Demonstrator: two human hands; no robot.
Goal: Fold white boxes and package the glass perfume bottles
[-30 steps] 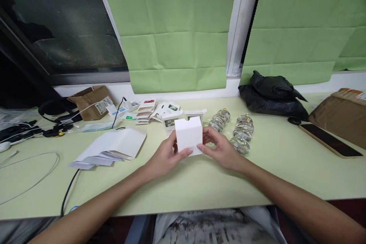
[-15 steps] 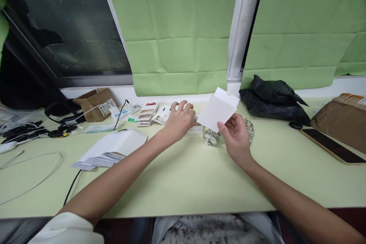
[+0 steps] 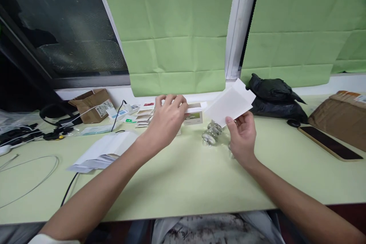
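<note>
My left hand (image 3: 170, 120) is closed at the left end of a small white box (image 3: 193, 117) with a green picture on its side, lifted a little off the table. My right hand (image 3: 243, 137) pinches a white paper envelope (image 3: 230, 105) between thumb and fingers, tilted up to the right of the box. Below the envelope lie round dial-faced pieces (image 3: 210, 137) in clear wrap, and another wrapped piece is partly hidden by my right hand. Behind my left hand sit small stacked packets (image 3: 143, 117).
A pile of white envelopes (image 3: 107, 150) lies left of my forearm. Cables (image 3: 37, 133) and an open brown carton (image 3: 91, 105) stand further left. At right are black plastic bags (image 3: 277, 101), a phone (image 3: 328, 143) and a brown parcel (image 3: 340, 120).
My left hand has moved slightly left and the small box now shows at its fingertips, raised. My right hand has shifted right with the envelope, uncovering more of the wrapped dial pieces.
</note>
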